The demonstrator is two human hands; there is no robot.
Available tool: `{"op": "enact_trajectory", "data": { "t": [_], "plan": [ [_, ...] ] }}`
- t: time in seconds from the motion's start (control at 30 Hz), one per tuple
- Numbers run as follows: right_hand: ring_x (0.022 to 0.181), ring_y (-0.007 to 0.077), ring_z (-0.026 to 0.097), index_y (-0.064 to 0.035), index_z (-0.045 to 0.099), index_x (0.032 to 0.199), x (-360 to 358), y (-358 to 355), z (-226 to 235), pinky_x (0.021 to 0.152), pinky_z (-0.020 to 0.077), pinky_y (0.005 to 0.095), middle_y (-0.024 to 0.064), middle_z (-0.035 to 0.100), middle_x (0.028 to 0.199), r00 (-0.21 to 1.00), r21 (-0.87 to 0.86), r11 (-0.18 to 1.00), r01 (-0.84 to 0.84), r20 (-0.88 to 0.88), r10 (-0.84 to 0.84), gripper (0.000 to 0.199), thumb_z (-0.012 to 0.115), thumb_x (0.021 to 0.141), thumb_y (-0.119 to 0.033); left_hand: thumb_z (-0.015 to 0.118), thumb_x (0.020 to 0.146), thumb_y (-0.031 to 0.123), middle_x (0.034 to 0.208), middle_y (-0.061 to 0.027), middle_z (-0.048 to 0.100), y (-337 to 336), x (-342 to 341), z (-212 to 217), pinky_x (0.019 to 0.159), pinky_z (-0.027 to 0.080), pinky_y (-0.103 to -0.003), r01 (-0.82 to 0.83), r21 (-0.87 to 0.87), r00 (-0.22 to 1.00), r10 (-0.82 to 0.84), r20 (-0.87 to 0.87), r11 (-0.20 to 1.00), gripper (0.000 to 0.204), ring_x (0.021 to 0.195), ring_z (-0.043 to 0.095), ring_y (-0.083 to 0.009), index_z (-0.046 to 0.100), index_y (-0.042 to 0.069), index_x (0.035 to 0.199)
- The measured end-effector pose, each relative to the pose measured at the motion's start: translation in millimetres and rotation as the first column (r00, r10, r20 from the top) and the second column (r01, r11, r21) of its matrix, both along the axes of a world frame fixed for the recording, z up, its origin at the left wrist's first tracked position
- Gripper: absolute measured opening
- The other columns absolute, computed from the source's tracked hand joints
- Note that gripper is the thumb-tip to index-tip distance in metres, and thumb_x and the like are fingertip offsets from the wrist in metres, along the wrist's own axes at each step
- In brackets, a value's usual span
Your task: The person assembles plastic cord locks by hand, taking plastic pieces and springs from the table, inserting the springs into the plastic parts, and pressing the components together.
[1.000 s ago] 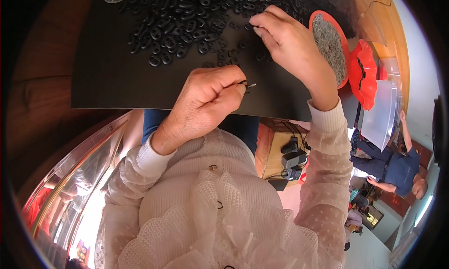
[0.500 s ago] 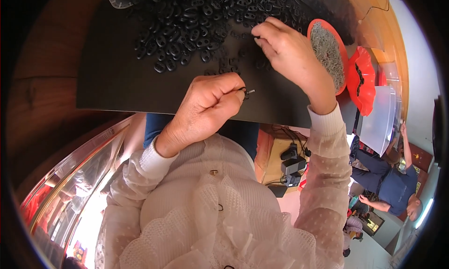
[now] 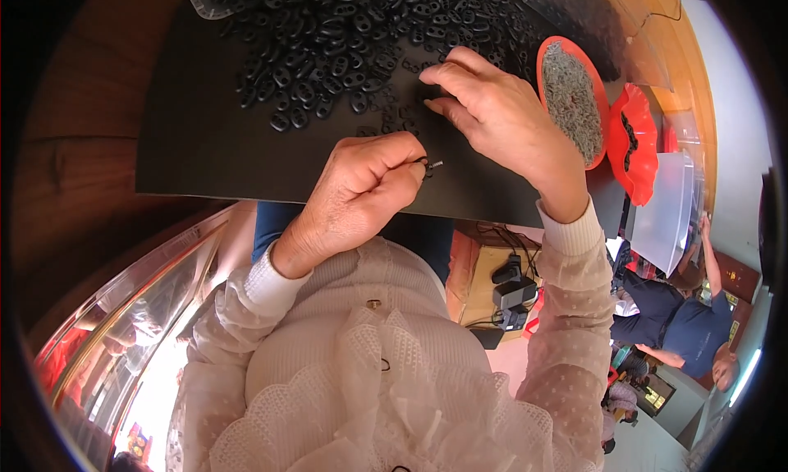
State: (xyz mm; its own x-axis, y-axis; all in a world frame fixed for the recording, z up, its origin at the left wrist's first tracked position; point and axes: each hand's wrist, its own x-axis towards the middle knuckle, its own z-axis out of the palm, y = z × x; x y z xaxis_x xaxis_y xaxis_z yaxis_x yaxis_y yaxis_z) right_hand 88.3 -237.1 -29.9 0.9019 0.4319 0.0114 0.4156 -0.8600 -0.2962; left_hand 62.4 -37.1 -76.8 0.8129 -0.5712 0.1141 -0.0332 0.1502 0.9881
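Over the near part of the dark table (image 3: 213,156), my left hand (image 3: 361,185) is closed in a pinch on a small black plastic part (image 3: 423,163). A thin metal spring (image 3: 437,163) sticks out of that part to the right. My right hand (image 3: 492,107) hovers farther off, thumb and forefinger apart, with nothing visible between them. Just left of its fingertips lie several small black clip-like pieces (image 3: 392,111). Beyond them spreads a big heap of black oval pieces with two holes (image 3: 328,49). My right hand's other fingers are partly hidden.
To the right stands an orange-red bowl (image 3: 605,115) full of small metal springs (image 3: 568,94). Beside it is a red wavy-edged dish (image 3: 643,135) with small dark pieces. A clear plastic box (image 3: 205,0) sits at the far left. A person in dark clothes (image 3: 694,332) is off to the right.
My right hand has moved slightly left and nearer, and its thumb and forefinger have parted. My left hand keeps its pinch on the black part, with the spring tilted a little differently.
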Motion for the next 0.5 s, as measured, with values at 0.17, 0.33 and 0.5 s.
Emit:
{"op": "enact_trajectory", "data": {
  "t": [0.17, 0.33, 0.5],
  "plan": [
    [0.079, 0.0369, 0.059, -0.0034, 0.053, 0.096, 9.0, 0.3, -3.7, 0.063, 0.0469, 0.043, 0.012, 0.055, 0.096, 0.999, -0.088, 0.996, -0.033, 0.0, 0.033, 0.02, 0.065, 0.08, -0.004, 0.052, 0.082, -0.002, 0.058, -0.0036, 0.046, -5.5, 1.1, 3.3, 0.048, 0.035, -0.026, -0.006, 0.015, 1.0, 0.006, 0.015, 1.0, 0.007, 0.053, 0.041, -0.008, 0.051, -0.002, 0.075],
    [0.08, 0.0411, 0.057, -0.0031, 0.05, 0.096, 6.3, -0.1, -6.8, 0.064, 0.0463, 0.0446, 0.0151, 0.057, 0.095, 1.0, -0.06, 0.998, -0.019, 0.023, 0.021, 0.024, 0.065, 0.078, -0.001, 0.052, 0.082, -0.002, 0.059, -0.0033, 0.046, -8.9, -0.4, 3.1, 0.048, 0.034, -0.026, -0.016, 0.007, 1.0, 0.016, 0.015, 1.0, 0.007, 0.053, 0.041, -0.0075, 0.052, -0.002, 0.075],
    [0.065, 0.0114, 0.057, -0.0018, 0.056, 0.096, -7.5, 11.9, -4.2, 0.056, 0.0446, 0.0262, 0.0033, 0.06, 0.078, 0.993, 0.403, 0.911, 0.083, -0.109, -0.042, 0.013, 0.064, 0.086, -0.004, 0.051, 0.083, -0.001, 0.061, -0.0023, 0.05, 4.9, -2.0, -0.2, 0.049, 0.035, -0.026, -0.01, 0.0, 1.0, 0.01, -0.011, 1.0, 0.006, 0.054, 0.042, -0.0071, 0.054, -0.003, 0.078]
  ]
}}
